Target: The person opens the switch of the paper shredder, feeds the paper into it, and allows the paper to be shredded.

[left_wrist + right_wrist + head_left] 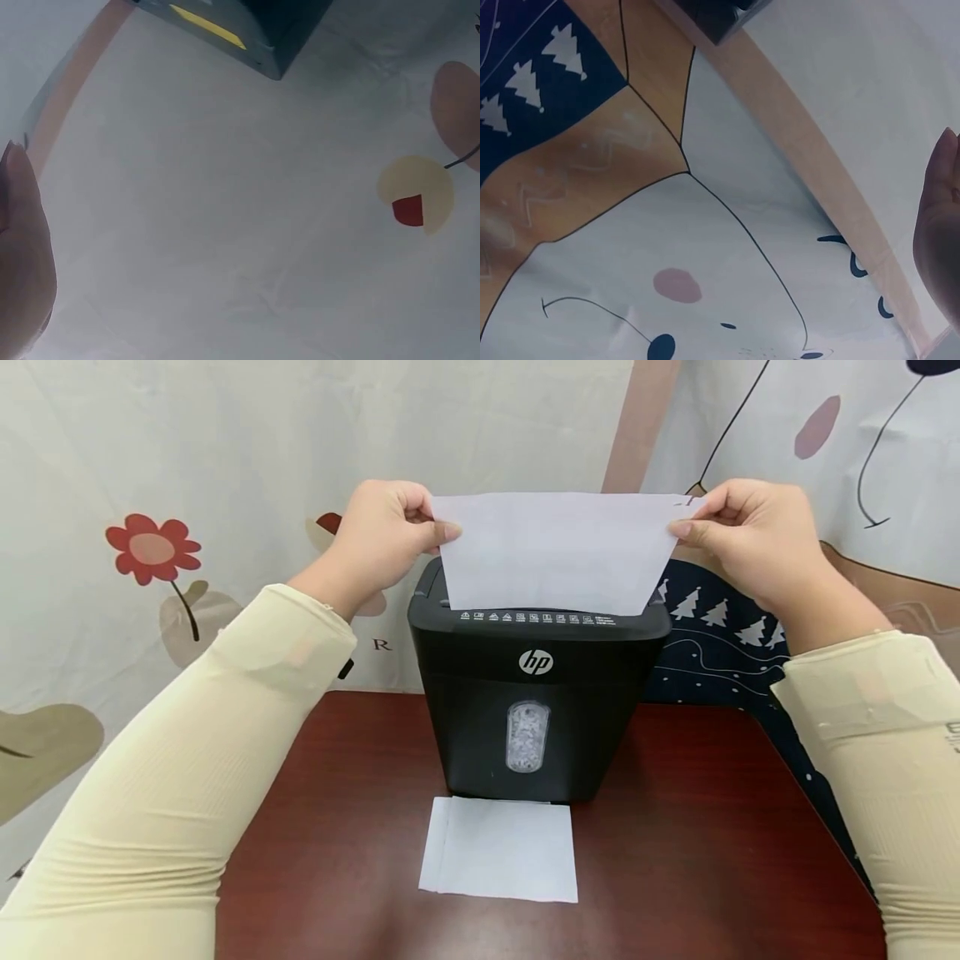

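A white sheet of paper [555, 552] spans between the two hands in the head view, its lower edge at the top slot of a black HP paper shredder [480, 718]. The left hand [386, 535] pinches the sheet's upper left corner between thumb and fingers. At the upper right corner, the right hand [757, 539] pinches it the same way. Whether the lower edge has entered the slot cannot be told. In the left wrist view only part of the left hand [26, 262] shows; the right wrist view likewise catches just an edge of the right hand [939, 225].
More white paper [502, 852] lies on the dark red table [697, 843] at the shredder's front. Paper shreds show through the shredder's clear window [528, 737]. A printed curtain [247, 443] hangs behind the table.
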`<state>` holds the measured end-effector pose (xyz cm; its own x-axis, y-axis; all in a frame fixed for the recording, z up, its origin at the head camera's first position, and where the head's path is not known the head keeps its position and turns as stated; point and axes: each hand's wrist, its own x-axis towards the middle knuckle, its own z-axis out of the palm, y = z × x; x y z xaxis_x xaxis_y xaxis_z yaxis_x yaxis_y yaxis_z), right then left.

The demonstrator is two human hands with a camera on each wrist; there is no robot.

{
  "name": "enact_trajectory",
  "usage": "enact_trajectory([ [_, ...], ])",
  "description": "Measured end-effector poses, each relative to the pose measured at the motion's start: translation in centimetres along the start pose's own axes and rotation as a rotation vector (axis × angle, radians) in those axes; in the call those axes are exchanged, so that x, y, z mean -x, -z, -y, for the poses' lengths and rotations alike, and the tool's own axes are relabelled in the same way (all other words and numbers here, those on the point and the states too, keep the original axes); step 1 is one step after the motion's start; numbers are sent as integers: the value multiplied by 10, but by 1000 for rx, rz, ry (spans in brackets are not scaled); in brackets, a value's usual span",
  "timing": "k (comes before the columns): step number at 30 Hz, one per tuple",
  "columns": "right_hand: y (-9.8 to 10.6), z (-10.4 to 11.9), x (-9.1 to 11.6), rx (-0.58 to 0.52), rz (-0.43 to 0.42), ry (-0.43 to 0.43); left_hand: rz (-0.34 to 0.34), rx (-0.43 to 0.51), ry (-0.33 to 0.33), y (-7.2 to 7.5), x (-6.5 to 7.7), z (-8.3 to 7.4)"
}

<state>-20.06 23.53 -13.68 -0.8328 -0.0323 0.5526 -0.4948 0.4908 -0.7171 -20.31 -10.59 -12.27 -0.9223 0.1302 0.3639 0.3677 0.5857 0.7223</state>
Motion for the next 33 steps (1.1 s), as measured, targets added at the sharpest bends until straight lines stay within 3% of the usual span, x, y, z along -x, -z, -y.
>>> enact_trajectory([
  [7, -6, -4, -4, 32, -14, 11, -2, -35, 8, -1, -5, 6],
  [16, -16, -6, -6, -35, -14, 25, -22, -5, 0, -5, -10, 14],
  [26, -19, -15, -7, -16, -6, -11, -1, 26, 11, -10, -12, 21],
  [33, -22, -19, -6, 75, -7, 8, -2, 6, -11, -12, -12, 26],
])
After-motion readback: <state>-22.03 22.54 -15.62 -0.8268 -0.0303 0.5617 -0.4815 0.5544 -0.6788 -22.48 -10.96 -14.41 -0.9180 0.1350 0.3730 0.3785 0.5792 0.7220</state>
